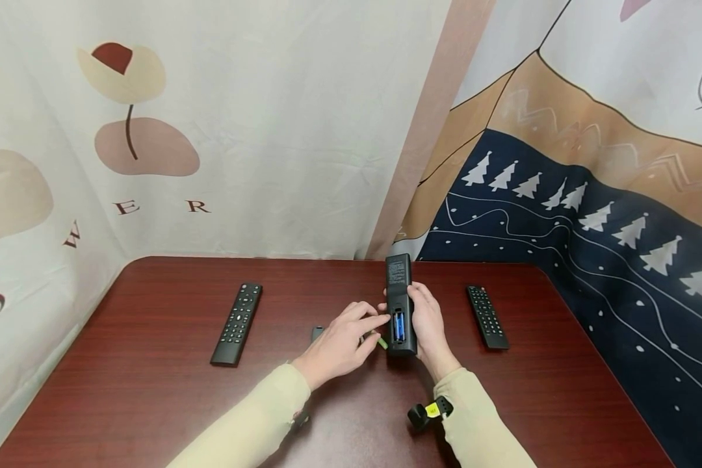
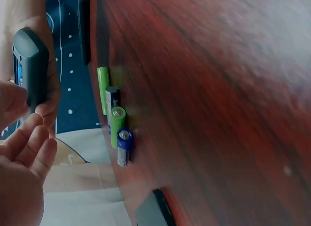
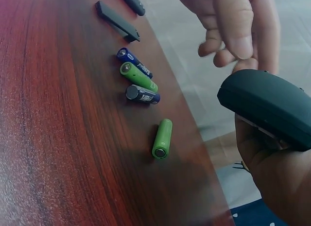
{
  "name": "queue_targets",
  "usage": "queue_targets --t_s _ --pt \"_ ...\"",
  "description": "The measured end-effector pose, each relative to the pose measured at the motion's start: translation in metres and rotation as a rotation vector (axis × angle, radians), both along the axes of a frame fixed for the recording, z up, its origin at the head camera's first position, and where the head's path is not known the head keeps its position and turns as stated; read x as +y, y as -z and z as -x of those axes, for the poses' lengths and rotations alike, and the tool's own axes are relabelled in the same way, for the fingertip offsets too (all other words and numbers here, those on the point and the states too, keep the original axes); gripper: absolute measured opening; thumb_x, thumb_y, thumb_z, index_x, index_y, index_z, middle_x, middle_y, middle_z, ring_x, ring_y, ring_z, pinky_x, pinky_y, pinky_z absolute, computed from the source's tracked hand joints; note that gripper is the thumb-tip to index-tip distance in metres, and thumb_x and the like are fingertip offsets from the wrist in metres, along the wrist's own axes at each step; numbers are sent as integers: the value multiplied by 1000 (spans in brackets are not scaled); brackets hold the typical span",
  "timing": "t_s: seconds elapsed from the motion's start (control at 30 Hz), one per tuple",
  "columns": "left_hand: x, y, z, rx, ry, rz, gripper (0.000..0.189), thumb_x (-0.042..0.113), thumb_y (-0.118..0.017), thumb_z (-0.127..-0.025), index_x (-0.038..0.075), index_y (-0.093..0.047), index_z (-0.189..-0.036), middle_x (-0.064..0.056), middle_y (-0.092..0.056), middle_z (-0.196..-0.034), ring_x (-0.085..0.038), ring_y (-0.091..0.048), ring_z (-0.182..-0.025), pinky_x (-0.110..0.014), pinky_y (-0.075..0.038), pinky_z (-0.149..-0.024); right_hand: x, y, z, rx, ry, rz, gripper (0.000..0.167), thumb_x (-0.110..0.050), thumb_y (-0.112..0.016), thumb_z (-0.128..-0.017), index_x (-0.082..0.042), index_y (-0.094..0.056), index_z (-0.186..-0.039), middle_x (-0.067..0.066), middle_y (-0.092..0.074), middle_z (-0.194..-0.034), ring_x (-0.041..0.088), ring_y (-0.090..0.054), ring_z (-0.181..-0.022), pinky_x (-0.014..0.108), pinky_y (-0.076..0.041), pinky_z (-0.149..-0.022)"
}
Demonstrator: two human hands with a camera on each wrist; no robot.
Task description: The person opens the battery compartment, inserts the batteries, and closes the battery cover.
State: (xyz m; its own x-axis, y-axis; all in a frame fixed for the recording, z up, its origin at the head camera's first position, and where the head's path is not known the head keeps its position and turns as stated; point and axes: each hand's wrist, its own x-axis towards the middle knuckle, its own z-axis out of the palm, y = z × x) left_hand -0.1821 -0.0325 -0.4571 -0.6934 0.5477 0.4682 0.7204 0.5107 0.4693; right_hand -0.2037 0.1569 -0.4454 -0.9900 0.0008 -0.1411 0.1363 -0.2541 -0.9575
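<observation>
A black remote control [image 1: 397, 279] is gripped in my right hand [image 1: 431, 322], its back turned up and its battery bay uncovered. Blue batteries [image 1: 399, 327] sit inside the bay. My left hand [image 1: 342, 341] reaches over from the left, index fingertip right at the bay's edge, the other fingers loosely bent. Below the hands, loose batteries lie on the table: a green battery [image 3: 162, 138] apart from the others, then a blue one [image 3: 142, 95], another green one [image 3: 139, 76] and another blue one [image 3: 134, 62] close together. The dark battery cover [image 3: 118, 22] lies beyond them.
On the brown table [image 1: 169, 403], one black remote [image 1: 236, 325] lies at the left, buttons up, and a smaller black remote [image 1: 487, 317] at the right. Printed curtains [image 1: 281, 130] hang behind the table's back edge and along its sides.
</observation>
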Motion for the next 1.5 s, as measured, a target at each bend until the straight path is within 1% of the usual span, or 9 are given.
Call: queue_targets --t_s 0.23,0.4,0.53,0.7,0.97,1.13,1.27,1.4,1.5 --pt "-14 4 2 11 -45 25 34 9 -72 -93 6 -73 -126 -3 -62 -111 -18 -54 -102 -32 -52 -84 0 0 0 -25 -4 30 37 -28 -31 -113 -8 -43 -142 28 -53 -142 25 -74 -93 45 -61 -87" --pt "-23 5 4 -16 -58 49 35 9 -72 -92 5 -72 -127 -3 -62 -114 -18 -54 -104 -34 -52 -85 1 -1 0 -26 -1 28 35 -27 -31 -113 -9 -44 -140 30 -52 -143 25 -75 -92 50 -60 -90" --pt "-29 6 5 -17 -65 65 35 8 -72 -91 5 -72 -126 -3 -63 -114 -19 -54 -104 -35 -52 -87 0 -3 0 -31 -2 32 34 -27 -31 -113 -10 -44 -140 30 -52 -143 24 -75 -90 46 -61 -87" --pt "-37 8 6 -26 -80 82 34 9 -73 -91 6 -72 -126 -2 -62 -114 -18 -54 -105 -35 -52 -88 0 -4 -1 -32 0 25 35 -28 -32 -113 -10 -43 -141 25 -57 -138 23 -75 -90 42 -62 -83" --pt "-50 10 7 -15 -106 119 36 13 -76 -90 7 -73 -125 -3 -62 -116 -20 -55 -107 -37 -52 -92 1 -3 -1 -40 -7 20 37 -30 -31 -113 -11 -42 -143 29 -52 -143 23 -74 -91 41 -62 -83" --pt "-56 11 6 3 -107 131 38 13 -78 -88 4 -72 -124 -5 -62 -115 -22 -56 -107 -40 -51 -93 2 0 -2 -45 -4 29 34 -29 -32 -113 -12 -43 -140 27 -54 -143 23 -74 -89 40 -62 -81" --pt "-61 13 5 2 -107 143 38 13 -79 -86 4 -73 -123 -5 -62 -114 -22 -56 -106 -41 -51 -92 2 1 -2 -45 -4 26 35 -29 -32 -113 -11 -42 -141 26 -55 -142 23 -74 -88 39 -62 -80" --pt "-66 15 4 -10 -118 168 39 16 -80 -86 5 -73 -123 -3 -62 -114 -21 -56 -106 -41 -51 -93 2 2 -2 -43 -8 25 37 -30 -32 -113 -10 -41 -143 26 -55 -142 23 -74 -89 38 -62 -80" --pt "-68 15 4 -35 -126 184 40 18 -80 -86 6 -73 -124 -3 -62 -115 -20 -55 -106 -41 -51 -93 2 2 -1 -45 -8 20 38 -30 -32 -113 -10 -41 -144 26 -55 -142 22 -74 -89 38 -62 -81"
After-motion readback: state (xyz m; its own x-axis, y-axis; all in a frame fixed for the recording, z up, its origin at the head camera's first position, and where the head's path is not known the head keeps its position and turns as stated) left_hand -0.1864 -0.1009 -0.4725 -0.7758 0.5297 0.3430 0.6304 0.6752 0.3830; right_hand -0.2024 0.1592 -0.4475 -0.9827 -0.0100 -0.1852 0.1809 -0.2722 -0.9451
